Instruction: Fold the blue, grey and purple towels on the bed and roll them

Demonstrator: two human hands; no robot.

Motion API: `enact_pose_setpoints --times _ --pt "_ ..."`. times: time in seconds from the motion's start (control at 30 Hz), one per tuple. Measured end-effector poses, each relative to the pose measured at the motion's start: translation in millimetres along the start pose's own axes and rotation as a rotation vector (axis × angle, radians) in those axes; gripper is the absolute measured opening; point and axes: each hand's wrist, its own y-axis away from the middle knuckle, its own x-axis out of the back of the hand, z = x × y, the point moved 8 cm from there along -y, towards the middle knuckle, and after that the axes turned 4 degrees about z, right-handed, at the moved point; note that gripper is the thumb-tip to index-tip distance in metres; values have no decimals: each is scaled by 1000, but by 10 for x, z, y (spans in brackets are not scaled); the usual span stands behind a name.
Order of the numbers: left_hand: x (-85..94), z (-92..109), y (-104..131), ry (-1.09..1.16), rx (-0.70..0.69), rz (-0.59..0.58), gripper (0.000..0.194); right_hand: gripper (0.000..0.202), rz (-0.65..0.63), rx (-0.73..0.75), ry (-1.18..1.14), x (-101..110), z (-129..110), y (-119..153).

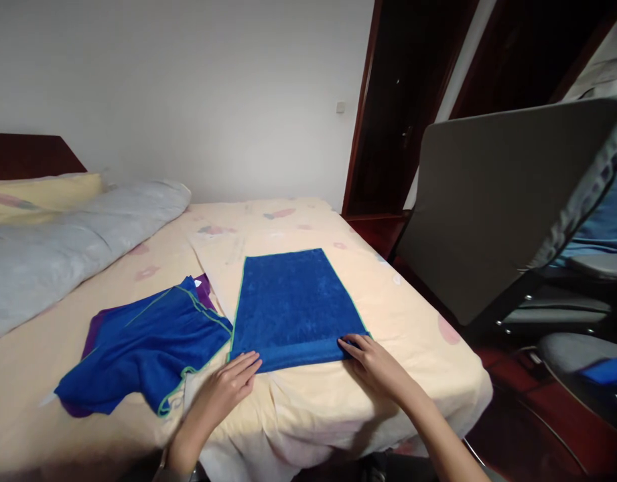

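Blue towel [294,298] lies flat on the bed [419,355], near edge turned over. Left hand [234,380] rests on its seven-o'clock corner, grip spread flat; right hand [371,360] touches the five-o'clock corner, grip closure unclear. Crumpled cloths [147,341] sit at nine; patterned sheet [268,231] extends toward twelve.

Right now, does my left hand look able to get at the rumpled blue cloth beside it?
Probably yes: the left hand rests at the near left corner of the spread blue towel, close beside the rumpled blue cloth, and nothing visible blocks the way.
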Motion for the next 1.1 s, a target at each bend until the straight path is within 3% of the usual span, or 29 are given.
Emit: enact_pose_setpoints --times 0.17,0.37,0.47,0.57,0.7,0.9,1.1 --pt "60 -156 40 86 123 -32 58 62 -21 -95 -7 34 214 20" --pt "114 -413 91 304 344 -3 33 38 -4 -297 -207 175 552 22" --pt "82 -579 39 404 456 -17 33 31 22 -408 -358 185 725 -41" --pt "100 -809 -76 395 581 84 36 33 95 -512 -454 127 899 -144" --pt "121 -1075 -129 263 757 238 38 36 210 -672 -413 41 1116 -186" --pt "7 -1018 -124 19 802 30 32 32 129 -746 -357 -77 1190 -155" --pt "19 -898 -156 -20 859 -48 33 32 132 -799 -310 -28 1180 -147"
